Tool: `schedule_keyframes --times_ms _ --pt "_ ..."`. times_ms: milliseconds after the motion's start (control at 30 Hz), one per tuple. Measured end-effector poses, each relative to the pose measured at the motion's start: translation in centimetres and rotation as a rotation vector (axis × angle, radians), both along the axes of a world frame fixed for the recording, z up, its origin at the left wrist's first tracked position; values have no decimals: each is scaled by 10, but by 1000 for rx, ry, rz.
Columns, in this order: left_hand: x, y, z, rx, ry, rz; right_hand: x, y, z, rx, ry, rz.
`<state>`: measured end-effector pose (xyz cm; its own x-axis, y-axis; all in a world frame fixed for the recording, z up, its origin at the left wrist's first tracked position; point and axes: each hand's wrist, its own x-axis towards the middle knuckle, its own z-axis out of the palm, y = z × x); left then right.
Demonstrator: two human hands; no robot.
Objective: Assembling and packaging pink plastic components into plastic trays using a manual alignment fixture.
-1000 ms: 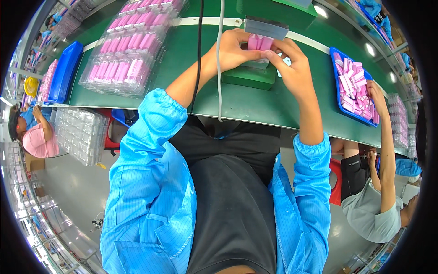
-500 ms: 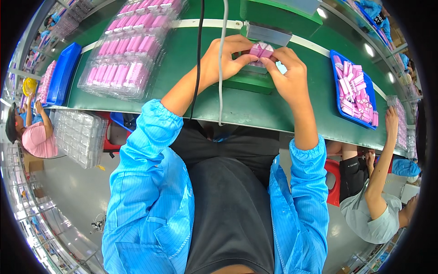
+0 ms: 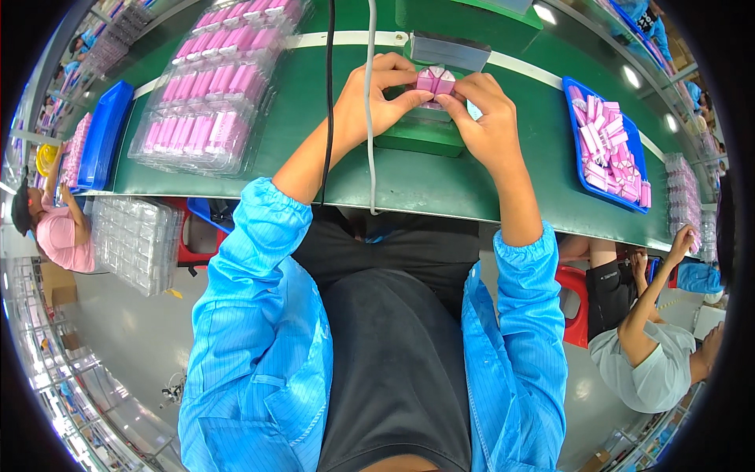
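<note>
Hands meet over the middle of the green workbench [image 3: 330, 141]. My left hand [image 3: 376, 98] and my right hand [image 3: 484, 118] both close on a small pink part [image 3: 435, 80], held between the fingertips of the two hands. The left thumb and forefinger pinch its left side; the right fingers pinch its right side. The grip of each hand is narrow and shut around the part, not spread.

Position of the pink part: it sits directly above a green fixture block [image 3: 421, 135] that rests on the bench, and just below a grey box-shaped unit [image 3: 450, 49] at the far edge of the work area. I cannot tell whether the part touches the block or is held clear of it.

Two cables hang down across the bench: a black cable [image 3: 328, 71] passes over my left forearm, and a grey cable [image 3: 370, 126] runs beside my left wrist.

Surroundings:
- Clear plastic trays [image 3: 212, 94], stacked to my left, hold rows of pink parts.
- A blue tray [image 3: 572, 134] to my right holds loose pink parts in a heap.
- A blue bin [image 3: 102, 134] stands further left at the bench edge.

My sleeves are light blue. A second person [image 3: 653, 354] sits to my right with an arm raised toward the bench; a third person [image 3: 55, 232] sits to my left.
</note>
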<state>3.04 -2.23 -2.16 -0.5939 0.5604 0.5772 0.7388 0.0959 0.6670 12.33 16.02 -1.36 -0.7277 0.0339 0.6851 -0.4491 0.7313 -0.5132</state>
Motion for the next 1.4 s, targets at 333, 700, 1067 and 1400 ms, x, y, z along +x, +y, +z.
schedule_keyframes --times_ms 333,700,1067,1400 --pt "0 0 1 -12 -47 2 1 1 0 -53 -78 -5" --pt "-3 -2 -1 -98 -109 -32 0 5 2 -19 -147 -4" --pt "0 -3 2 -55 -177 -55 1 5 4 -182 -219 61" --pt "0 -3 -1 -6 -157 -71 1 3 0 -181 -203 34"
